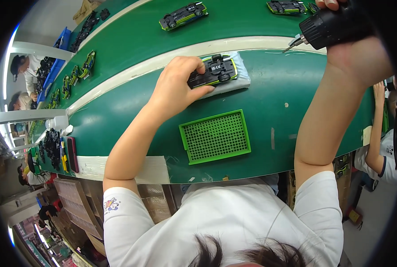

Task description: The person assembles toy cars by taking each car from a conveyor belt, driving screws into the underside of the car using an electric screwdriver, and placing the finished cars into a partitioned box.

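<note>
My left hand (pixel 177 84) grips the rear end of an upside-down black and green toy car (pixel 214 71), which lies wheels up on a pale grey pad (pixel 240 80) on the green work surface (pixel 118 124). My right hand (pixel 358 58) is raised at the upper right and holds a black electric screwdriver (pixel 334 27). Its bit points left and down, clear of the car, over the pale strip between the bench and the belt. A green perforated tray (pixel 215 136) lies just in front of the pad.
Two more toy cars (pixel 183 15) (pixel 287 6) ride on the green conveyor belt (pixel 136 35) beyond. A row of green cars (pixel 76 73) and a pile of black parts (pixel 52 147) sit at the left. Other people work at the left and right edges.
</note>
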Tool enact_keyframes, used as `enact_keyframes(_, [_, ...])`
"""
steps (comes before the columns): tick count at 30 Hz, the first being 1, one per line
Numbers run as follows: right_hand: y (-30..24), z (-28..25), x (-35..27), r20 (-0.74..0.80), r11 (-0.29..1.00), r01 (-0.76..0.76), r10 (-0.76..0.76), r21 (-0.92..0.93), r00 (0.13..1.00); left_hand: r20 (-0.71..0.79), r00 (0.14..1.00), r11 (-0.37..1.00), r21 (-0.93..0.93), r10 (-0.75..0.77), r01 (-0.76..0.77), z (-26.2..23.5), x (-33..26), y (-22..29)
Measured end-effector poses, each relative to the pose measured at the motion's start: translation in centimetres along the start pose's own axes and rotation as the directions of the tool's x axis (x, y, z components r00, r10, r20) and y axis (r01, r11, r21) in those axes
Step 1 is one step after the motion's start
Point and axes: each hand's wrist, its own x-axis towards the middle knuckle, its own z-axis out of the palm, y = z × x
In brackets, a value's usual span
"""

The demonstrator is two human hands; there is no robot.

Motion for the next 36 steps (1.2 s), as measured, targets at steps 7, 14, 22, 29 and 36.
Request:
enact_keyframes(7, [0.2,11.2,-7.0,0.221,0.981,-0.194,0.191,-0.01,0.956,-0.176,0.962,0.978,0.034,0.21,-0.208,0.9,-0.9,-1.6])
enact_keyframes(14, [1.9,18.5,-12.8,0.397,0.951,-0.294,0.309,-0.102,0.864,-0.277,0.934,0.973,0.013,0.225,-0.23,2.4,-1.4,-2.5])
enact_keyframes(22, [2.8,18.2,-16.0,0.471,0.954,-0.276,0.299,-0.118,0.83,-0.205,0.955,0.974,-0.03,0.214,-0.225,1.8,-2.0,-2.6])
enact_keyframes(29, [3.2,18.1,-16.5,0.449,0.951,-0.287,0.307,-0.115,0.839,-0.264,0.945,0.973,-0.073,0.194,-0.22,1.8,-1.9,-2.3])
enact_keyframes(36, [3.7,17.7,-16.6,0.475,0.951,-0.281,0.308,-0.129,0.824,-0.265,0.94,0.968,-0.067,0.215,-0.241,1.8,-1.8,-2.4])
